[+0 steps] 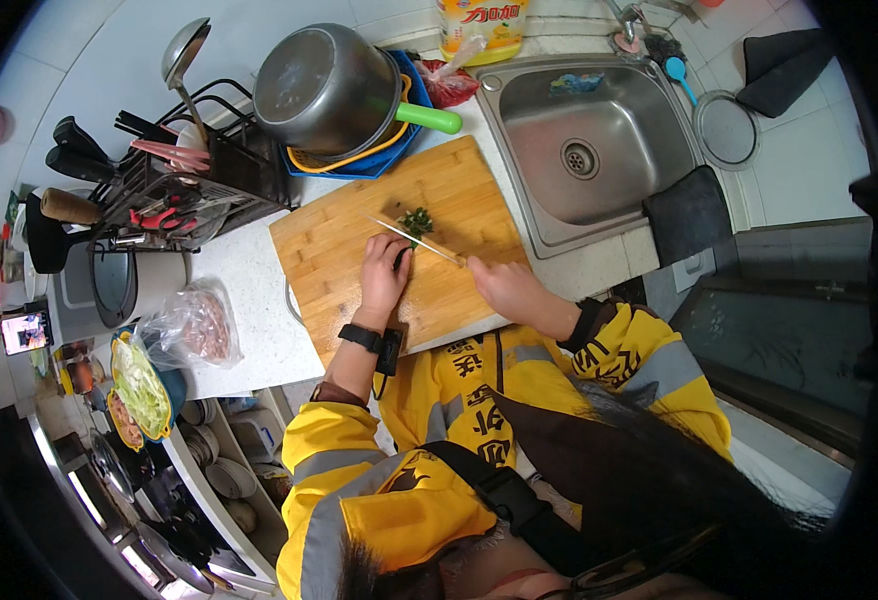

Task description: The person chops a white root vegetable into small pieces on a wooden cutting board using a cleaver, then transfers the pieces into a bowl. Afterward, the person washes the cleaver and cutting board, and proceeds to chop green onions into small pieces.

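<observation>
A knife (pixel 414 239) lies slantwise over the middle of the wooden cutting board (pixel 329 230), its handle end in my right hand (pixel 511 292), which is closed around it. On the near side of the blade, my left hand (pixel 384 278) has its fingers bent down onto a small bunch of dark green leaves (pixel 400 259), mostly hidden under them. A little heap of chopped greens (pixel 417 222) sits just beyond the blade.
Right of the board is a steel sink (pixel 599 115) with a dark cloth (pixel 687 215) over its near edge. Behind stands a pot (pixel 324 85) with a green handle. At left are a utensil rack (pixel 209 185), a plastic bag of meat (pixel 204 325) and a bowl of shredded greens (pixel 144 385).
</observation>
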Tool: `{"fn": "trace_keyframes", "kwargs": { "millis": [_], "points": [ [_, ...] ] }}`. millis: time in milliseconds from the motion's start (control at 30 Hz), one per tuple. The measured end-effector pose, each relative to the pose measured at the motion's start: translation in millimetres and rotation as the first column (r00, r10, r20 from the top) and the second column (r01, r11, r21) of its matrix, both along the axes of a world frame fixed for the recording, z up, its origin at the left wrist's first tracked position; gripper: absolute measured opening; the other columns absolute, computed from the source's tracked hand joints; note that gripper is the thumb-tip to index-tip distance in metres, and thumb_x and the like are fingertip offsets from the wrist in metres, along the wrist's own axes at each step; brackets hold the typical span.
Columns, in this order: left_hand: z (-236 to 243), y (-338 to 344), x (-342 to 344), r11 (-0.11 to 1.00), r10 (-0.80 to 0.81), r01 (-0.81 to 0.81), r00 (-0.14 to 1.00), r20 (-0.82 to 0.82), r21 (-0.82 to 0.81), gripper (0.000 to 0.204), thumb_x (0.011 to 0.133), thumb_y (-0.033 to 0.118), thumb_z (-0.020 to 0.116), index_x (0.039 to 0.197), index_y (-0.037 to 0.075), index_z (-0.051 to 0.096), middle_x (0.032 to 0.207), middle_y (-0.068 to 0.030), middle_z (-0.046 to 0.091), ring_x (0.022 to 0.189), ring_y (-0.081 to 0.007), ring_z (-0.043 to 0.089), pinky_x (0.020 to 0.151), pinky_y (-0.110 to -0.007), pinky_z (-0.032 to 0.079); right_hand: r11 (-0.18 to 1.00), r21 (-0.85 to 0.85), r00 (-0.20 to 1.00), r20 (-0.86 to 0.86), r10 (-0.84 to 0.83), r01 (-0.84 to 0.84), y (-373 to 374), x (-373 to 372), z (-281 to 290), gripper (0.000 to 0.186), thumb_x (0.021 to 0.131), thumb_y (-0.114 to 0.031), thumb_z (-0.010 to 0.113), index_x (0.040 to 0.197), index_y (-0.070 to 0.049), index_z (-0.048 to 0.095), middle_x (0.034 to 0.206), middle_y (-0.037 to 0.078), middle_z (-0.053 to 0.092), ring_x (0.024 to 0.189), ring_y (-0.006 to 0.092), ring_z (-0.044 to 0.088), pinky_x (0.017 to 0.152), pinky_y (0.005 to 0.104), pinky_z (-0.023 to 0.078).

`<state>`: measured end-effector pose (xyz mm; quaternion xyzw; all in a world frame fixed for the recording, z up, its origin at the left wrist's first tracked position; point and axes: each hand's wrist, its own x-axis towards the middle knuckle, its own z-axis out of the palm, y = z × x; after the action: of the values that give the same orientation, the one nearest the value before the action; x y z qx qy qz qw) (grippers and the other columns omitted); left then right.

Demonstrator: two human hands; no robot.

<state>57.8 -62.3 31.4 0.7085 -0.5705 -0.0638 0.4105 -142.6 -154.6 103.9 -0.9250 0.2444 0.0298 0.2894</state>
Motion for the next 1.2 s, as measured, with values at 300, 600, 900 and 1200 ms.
{"fn": "trace_keyframes", "kwargs": {
  "millis": [300, 600, 900, 1200],
  "points": [
    [-7, 0, 1, 0.999, 0.022, -0.021, 1.0, -0.01, 0.033, 0.01, 0.073, 0.004, 0.066, 0.081, 0.002, 0.062, 0.088, -0.0117, 0.057, 0.085, -0.0313, 0.054, 0.075, -0.037, 0.045, 0.999, 0.02, 0.996, -0.079, 0.033, -0.032, 1, 17, -6, 0.023, 0.08, -0.007, 0.049, 0.101, 0.003, 0.045, 0.061, 0.019, 0.058, 0.058, 0.0359, 0.06, 0.051, 0.0441, 0.048],
    [2, 10, -2, 1.0, 0.016, -0.017, 0.997, -0.081, -0.011, 0.015, 0.073, 0.003, 0.066, 0.086, 0.002, 0.059, 0.093, -0.0118, 0.054, 0.09, -0.0322, 0.051, 0.078, -0.038, 0.045, 1.0, -0.006, 0.995, 0.092, -0.029, 0.029, 0, 3, -11, 0.016, 0.082, -0.01, 0.047, 0.095, -0.001, 0.045, 0.059, 0.018, 0.057, 0.056, 0.0378, 0.058, 0.05, 0.0469, 0.046],
    [-3, 8, 2, 0.996, -0.023, 0.024, 1.0, -0.015, 0.084, 0.013, 0.071, 0.005, 0.067, 0.081, 0.003, 0.058, 0.091, -0.0128, 0.056, 0.088, -0.0321, 0.052, 0.077, -0.038, 0.044, 0.999, 0.001, 0.995, -0.096, 0.041, -0.041, 1, 7, 5, 0.016, 0.082, -0.008, 0.047, 0.095, 0.001, 0.045, 0.061, 0.018, 0.058, 0.056, 0.0377, 0.058, 0.05, 0.0459, 0.047],
    [-6, 8, 4, 0.998, -0.028, 0.03, 0.999, -0.031, 0.059, 0.014, 0.07, 0.003, 0.067, 0.081, 0.002, 0.058, 0.09, -0.013, 0.056, 0.088, -0.0323, 0.052, 0.075, -0.038, 0.045, 0.991, 0.088, 0.99, 0.084, -0.11, 0.102, 1, 17, -20, 0.013, 0.084, -0.01, 0.047, 0.093, -0.001, 0.044, 0.06, 0.021, 0.056, 0.059, 0.0399, 0.058, 0.054, 0.0482, 0.045]
  ]
}}
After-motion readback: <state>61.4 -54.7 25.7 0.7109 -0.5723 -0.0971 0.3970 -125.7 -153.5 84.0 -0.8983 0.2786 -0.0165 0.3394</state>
